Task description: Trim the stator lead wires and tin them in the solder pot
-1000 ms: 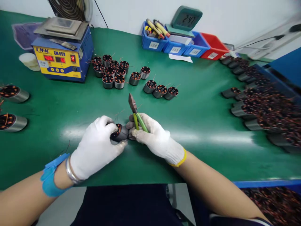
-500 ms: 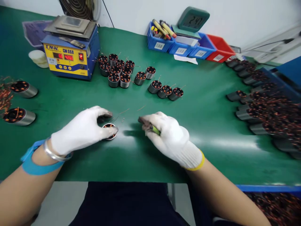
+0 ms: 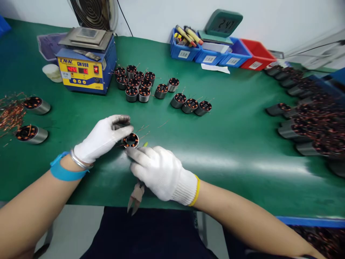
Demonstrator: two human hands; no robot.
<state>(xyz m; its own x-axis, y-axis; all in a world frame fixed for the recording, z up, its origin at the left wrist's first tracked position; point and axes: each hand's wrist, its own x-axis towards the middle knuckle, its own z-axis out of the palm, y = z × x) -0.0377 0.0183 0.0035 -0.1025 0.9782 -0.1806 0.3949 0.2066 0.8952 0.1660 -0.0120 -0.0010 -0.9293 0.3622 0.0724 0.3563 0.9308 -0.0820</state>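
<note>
A motor stator with copper windings stands upright on the green mat, loose wire ends sticking out of it. My left hand, in a white glove with darkened fingertips, is at its upper left; the thumb lies close against the rim and the fingers are slightly apart from it. My right hand, also gloved, grips wire cutters in the palm, jaws pointing down toward the table edge, with a bit of green handle showing above. The right fingertips reach the near side of the stator. Whether they pinch a wire is hidden.
Several finished-looking stators stand behind my hands. A soldering station is at the back left, near copper wire scraps. Blue bins and a red bin line the wall. Many stators crowd the right side.
My right hand has moved left to the stator, and the cutters have swung to point downward. My left thumb has shifted from across the stator's top to its far left rim.
</note>
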